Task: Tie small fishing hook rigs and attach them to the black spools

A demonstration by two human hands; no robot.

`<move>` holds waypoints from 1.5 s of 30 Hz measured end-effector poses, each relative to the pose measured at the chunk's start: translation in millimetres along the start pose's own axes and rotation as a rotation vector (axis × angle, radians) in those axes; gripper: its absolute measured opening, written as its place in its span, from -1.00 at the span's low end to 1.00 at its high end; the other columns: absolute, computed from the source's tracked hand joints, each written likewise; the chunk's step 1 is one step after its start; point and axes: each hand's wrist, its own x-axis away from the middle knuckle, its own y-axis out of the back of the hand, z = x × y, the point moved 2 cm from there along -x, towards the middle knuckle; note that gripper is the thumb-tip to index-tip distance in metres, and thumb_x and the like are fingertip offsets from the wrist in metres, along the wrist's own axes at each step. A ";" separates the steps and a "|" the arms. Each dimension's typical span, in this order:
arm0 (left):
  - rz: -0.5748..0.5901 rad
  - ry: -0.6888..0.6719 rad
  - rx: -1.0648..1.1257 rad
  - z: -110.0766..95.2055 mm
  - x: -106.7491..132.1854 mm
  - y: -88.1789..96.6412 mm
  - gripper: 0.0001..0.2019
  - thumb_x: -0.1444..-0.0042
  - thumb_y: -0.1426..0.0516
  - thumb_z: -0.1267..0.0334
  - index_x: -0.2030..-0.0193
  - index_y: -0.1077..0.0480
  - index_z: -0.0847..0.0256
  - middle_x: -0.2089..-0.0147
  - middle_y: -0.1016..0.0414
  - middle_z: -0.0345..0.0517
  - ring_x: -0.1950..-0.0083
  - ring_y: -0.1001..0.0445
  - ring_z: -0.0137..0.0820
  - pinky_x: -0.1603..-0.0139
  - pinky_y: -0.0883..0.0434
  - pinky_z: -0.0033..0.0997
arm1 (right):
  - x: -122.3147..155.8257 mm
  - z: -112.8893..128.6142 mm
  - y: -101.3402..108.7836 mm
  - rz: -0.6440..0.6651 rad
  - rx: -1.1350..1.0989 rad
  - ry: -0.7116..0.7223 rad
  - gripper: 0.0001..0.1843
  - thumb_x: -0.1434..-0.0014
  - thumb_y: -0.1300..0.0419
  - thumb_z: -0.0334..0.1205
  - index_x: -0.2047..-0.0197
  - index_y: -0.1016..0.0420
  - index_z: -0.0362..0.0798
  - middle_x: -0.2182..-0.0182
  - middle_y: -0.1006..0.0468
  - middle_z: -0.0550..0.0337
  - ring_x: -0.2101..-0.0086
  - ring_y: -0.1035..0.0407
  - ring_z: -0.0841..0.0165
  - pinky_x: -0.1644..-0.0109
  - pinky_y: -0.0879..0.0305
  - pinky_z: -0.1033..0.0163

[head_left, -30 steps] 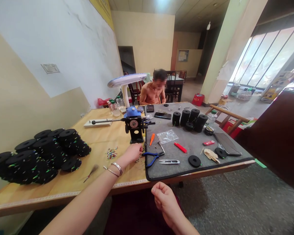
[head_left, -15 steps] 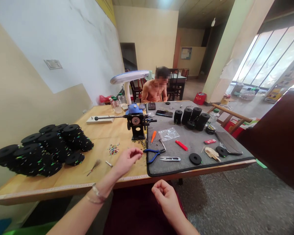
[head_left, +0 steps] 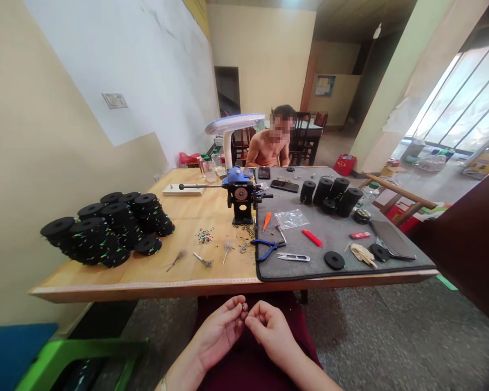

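Note:
Over my lap, below the table's front edge, my two hands meet. My left hand (head_left: 223,332) is turned palm up and pinches a tiny dark piece (head_left: 243,307), too small to name, between thumb and fingers. Close against it, my right hand (head_left: 272,329) is closed in a pinch; whatever its fingertips hold cannot be made out. On the table beyond lie blue-handled pliers (head_left: 268,248), thread snips (head_left: 293,257), colored beads (head_left: 205,235), small metal bits (head_left: 244,247) and thin bristly bundles (head_left: 227,252).
A black hand-crank winder (head_left: 242,203) stands mid-table below a lamp (head_left: 234,124). Stacked black foam spools (head_left: 116,222) fill the left side; more spools (head_left: 338,195) stand on the grey mat (head_left: 244,273)'s far right. Across the table sits another person (head_left: 271,149).
My left hand has drawn back from the metal bits on the table to my lap, beside my right hand, with a tiny dark piece in its fingers. The view has shifted left.

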 end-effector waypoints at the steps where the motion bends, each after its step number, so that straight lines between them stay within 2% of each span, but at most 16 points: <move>1: 0.011 0.000 0.001 0.6 -0.1 0.9 -0.84 -0.01 -0.23 0.59 0.30 -0.50 0.30 0.38 -0.56 -0.11 0.40 -0.54 -0.49 0.38 -0.43 -0.58 | -0.6 -0.7 -0.8 0.004 -0.010 -0.014 -0.70 -0.03 -0.23 -0.07 0.54 -0.25 -0.04 0.73 -0.20 0.43 0.68 0.01 0.54 0.57 0.09 0.38; 9: 0.068 -0.007 0.020 4.9 -3.5 5.4 -0.82 0.02 -0.26 0.57 0.27 -0.48 0.30 0.37 -0.57 -0.11 0.36 -0.55 -0.46 0.28 -0.44 -0.52 | -3.6 -2.7 -3.2 0.008 -0.030 -0.027 -0.73 -0.02 -0.21 -0.10 0.53 -0.25 -0.05 0.74 -0.20 0.45 0.68 0.01 0.55 0.58 0.09 0.39; 19: 0.079 0.022 0.012 5.0 -1.4 0.8 -0.81 0.02 -0.27 0.53 0.25 -0.46 0.25 0.37 -0.56 -0.18 0.38 -0.56 -0.47 0.29 -0.42 -0.51 | -4.2 -1.6 -2.9 0.012 -0.074 -0.041 -0.71 0.01 -0.22 -0.07 0.54 -0.22 -0.04 0.72 -0.29 0.41 0.69 0.01 0.56 0.59 0.09 0.39; 30: 0.102 0.012 0.009 6.0 -1.5 0.2 -0.79 0.05 -0.30 0.50 0.24 -0.48 0.26 0.39 -0.57 -0.16 0.36 -0.55 -0.45 0.29 -0.40 -0.50 | -4.5 -0.9 -2.4 0.007 -0.065 -0.046 -0.75 0.01 -0.19 -0.11 0.54 -0.22 -0.04 0.71 -0.31 0.39 0.69 0.00 0.56 0.58 0.09 0.39; 45: 0.113 -0.017 -0.006 5.1 -0.7 0.8 -0.73 0.11 -0.36 0.46 0.22 -0.48 0.26 0.36 -0.56 -0.17 0.36 -0.52 -0.48 0.27 -0.37 -0.50 | -7.3 -6.0 -2.4 0.018 -0.053 -0.055 -0.73 0.01 -0.21 -0.10 0.52 -0.23 -0.05 0.74 -0.21 0.45 0.69 0.03 0.58 0.59 0.11 0.39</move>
